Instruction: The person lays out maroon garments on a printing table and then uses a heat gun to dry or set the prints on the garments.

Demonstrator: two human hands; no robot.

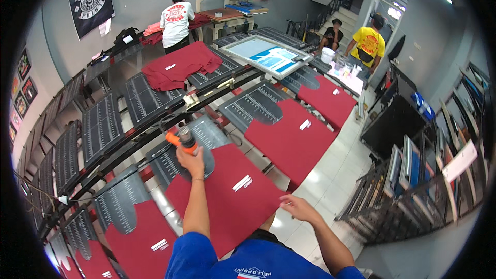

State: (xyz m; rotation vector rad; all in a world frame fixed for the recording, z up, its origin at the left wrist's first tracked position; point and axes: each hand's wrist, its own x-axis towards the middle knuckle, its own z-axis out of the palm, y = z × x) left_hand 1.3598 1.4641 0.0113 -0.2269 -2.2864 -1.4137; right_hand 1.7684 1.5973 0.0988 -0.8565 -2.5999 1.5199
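Two hands on my feed | left hand (191,164) grips orange heat gun (186,137) | red shirt (219,201) between hands, spread over board (208,163), presumably for flatness | right hand (300,210) at hem; pinching, I can't tell

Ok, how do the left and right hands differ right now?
The left hand grips an orange heat gun; the right hand holds no tool and is at the edge of the front red shirt. The left wrist has a thin band; none shows on the right. Both hands are ungloved.
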